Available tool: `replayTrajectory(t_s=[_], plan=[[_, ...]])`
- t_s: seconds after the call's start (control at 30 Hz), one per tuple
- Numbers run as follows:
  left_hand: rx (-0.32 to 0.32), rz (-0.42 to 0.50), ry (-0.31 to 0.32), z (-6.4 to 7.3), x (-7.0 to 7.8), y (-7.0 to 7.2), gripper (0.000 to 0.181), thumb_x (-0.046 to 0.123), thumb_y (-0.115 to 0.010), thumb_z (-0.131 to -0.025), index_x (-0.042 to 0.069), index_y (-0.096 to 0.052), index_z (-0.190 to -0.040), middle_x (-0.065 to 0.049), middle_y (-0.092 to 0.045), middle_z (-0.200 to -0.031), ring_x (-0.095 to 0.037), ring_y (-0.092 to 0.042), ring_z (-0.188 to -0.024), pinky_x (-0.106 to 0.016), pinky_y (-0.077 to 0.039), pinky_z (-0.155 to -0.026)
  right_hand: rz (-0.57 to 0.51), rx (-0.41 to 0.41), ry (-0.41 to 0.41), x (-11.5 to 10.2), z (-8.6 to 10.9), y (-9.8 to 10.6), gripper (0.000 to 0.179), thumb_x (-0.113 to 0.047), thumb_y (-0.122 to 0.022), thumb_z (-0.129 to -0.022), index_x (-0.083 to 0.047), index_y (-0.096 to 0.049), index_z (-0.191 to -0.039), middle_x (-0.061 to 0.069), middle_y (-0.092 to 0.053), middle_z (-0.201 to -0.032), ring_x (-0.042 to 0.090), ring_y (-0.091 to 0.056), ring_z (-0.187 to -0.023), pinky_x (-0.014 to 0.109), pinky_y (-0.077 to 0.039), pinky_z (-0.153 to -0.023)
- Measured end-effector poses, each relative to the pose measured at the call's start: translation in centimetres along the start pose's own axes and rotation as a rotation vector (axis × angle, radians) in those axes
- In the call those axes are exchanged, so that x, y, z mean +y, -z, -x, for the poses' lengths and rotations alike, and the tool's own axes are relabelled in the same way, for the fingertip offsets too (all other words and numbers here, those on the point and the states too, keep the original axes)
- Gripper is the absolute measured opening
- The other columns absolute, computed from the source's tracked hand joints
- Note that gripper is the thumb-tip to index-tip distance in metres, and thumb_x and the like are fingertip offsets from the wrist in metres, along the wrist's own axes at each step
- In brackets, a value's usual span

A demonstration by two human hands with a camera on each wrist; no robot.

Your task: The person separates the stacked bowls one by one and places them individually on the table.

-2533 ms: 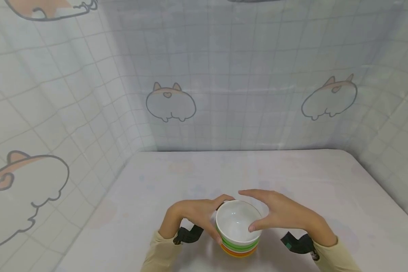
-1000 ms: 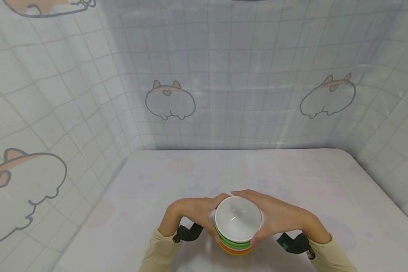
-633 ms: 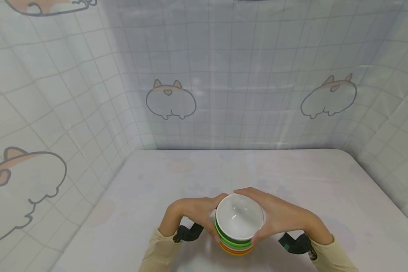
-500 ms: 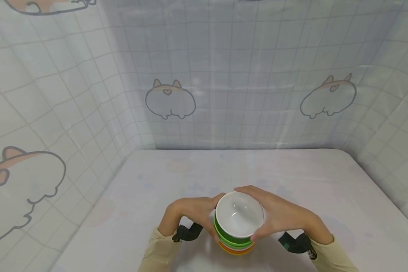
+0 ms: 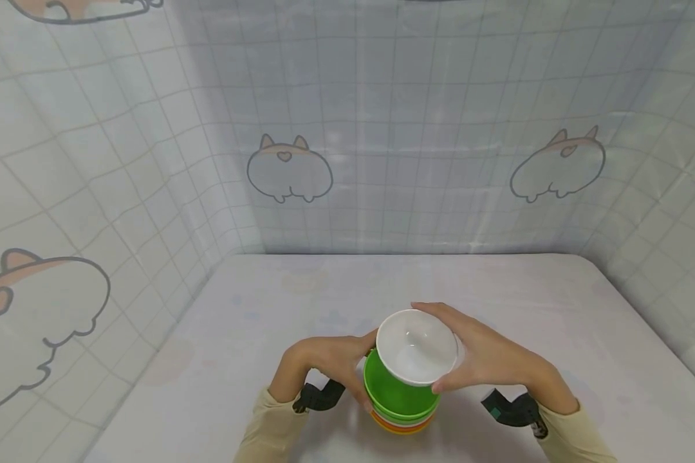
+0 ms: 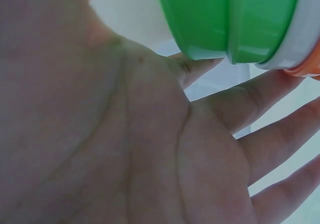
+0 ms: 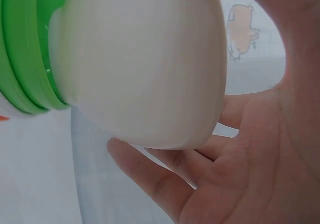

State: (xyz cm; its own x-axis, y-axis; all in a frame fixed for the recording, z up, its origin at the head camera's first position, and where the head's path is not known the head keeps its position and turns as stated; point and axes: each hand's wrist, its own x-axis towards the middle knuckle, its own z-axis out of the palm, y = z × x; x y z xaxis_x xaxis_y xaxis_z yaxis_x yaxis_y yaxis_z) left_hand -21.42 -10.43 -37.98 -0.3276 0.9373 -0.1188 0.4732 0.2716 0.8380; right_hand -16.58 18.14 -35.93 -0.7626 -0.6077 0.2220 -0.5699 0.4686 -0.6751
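Observation:
In the head view my right hand (image 5: 489, 354) holds a white bowl (image 5: 414, 350) by its side, thumb at the near rim and fingers round the far side. The bowl is tilted slightly, raised above and a little right of a green bowl (image 5: 396, 393). That green bowl tops a nested stack, with another green rim, a white band and an orange bowl (image 5: 402, 430) below. My left hand (image 5: 337, 361) grips the stack from the left, thumb on the near side. The right wrist view shows the white bowl's base (image 7: 145, 69) still partly overlapping the green rim (image 7: 47, 79).
A pale, faintly patterned cloth covers the table (image 5: 255, 360). Grid-patterned curtains with cartoon animals rise at the back (image 5: 382, 161), left and right. Black straps (image 5: 324, 397) hold the cameras on both wrists.
My right hand has closed in on the white bowl and lifted it out of the stack, up and rightward, uncovering the green bowl's inside. The left hand stays on the stack.

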Motion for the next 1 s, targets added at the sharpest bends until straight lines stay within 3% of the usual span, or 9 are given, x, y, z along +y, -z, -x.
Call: replayTrajectory(t_s=[0.1, 0.27, 0.57, 0.8, 1.0], plan=[[-0.006, 0.020, 0.007, 0.0, 0.0, 0.0, 0.107, 0.010, -0.087, -0.071, 0.021, -0.015, -0.149, 0.007, -0.041, -0.139, -0.008, -0.046, -0.123, -0.028, -0.034, -0.106, 0.003, 0.027, -0.020, 0.0, 0.2, 0.5, 0.104, -0.050, -0.088, -0.063, -0.037, -0.030, -0.148, -0.011, -0.041, -0.142, 0.013, -0.046, -0.122, 0.041, -0.049, -0.090], [0.020, -0.021, 0.062, 0.1, 0.0, -0.1, 0.098, 0.017, -0.089, -0.070, 0.023, -0.024, -0.144, 0.009, -0.047, -0.133, -0.007, -0.046, -0.121, -0.027, -0.037, -0.103, 0.024, 0.079, -0.059, 0.2, 0.8, 1.6, 0.107, -0.048, -0.090, -0.061, -0.034, -0.030, -0.149, -0.007, -0.040, -0.143, 0.016, -0.046, -0.121, 0.044, -0.049, -0.088], [0.028, -0.048, 0.080, 0.2, 0.2, -0.1, 0.095, 0.019, -0.089, -0.070, 0.022, -0.027, -0.142, 0.009, -0.046, -0.133, -0.008, -0.044, -0.121, -0.027, -0.037, -0.101, 0.113, 0.137, -0.063, 1.3, 1.5, 3.2, 0.105, -0.052, -0.086, -0.065, -0.035, -0.027, -0.150, -0.006, -0.036, -0.147, 0.015, -0.042, -0.123, 0.047, -0.046, -0.090], [0.031, -0.061, 0.092, 0.3, 0.5, -0.1, 0.096, 0.019, -0.089, -0.069, 0.024, -0.027, -0.142, 0.010, -0.047, -0.132, -0.008, -0.044, -0.122, -0.028, -0.037, -0.102, 0.169, 0.139, -0.095, 2.0, 1.6, 3.4, 0.108, -0.054, -0.084, -0.066, -0.017, -0.030, -0.152, 0.010, -0.035, -0.148, 0.034, -0.042, -0.124, 0.057, -0.047, -0.087], [0.028, -0.051, 0.104, 0.4, 0.5, -0.1, 0.095, 0.019, -0.089, -0.070, 0.023, -0.027, -0.142, 0.011, -0.048, -0.132, -0.008, -0.043, -0.123, -0.028, -0.037, -0.102, 0.192, 0.110, -0.124, 2.7, 1.5, 3.5, 0.113, -0.057, -0.085, -0.063, -0.001, -0.034, -0.147, 0.013, -0.037, -0.143, 0.033, -0.044, -0.122, 0.053, -0.047, -0.088]])
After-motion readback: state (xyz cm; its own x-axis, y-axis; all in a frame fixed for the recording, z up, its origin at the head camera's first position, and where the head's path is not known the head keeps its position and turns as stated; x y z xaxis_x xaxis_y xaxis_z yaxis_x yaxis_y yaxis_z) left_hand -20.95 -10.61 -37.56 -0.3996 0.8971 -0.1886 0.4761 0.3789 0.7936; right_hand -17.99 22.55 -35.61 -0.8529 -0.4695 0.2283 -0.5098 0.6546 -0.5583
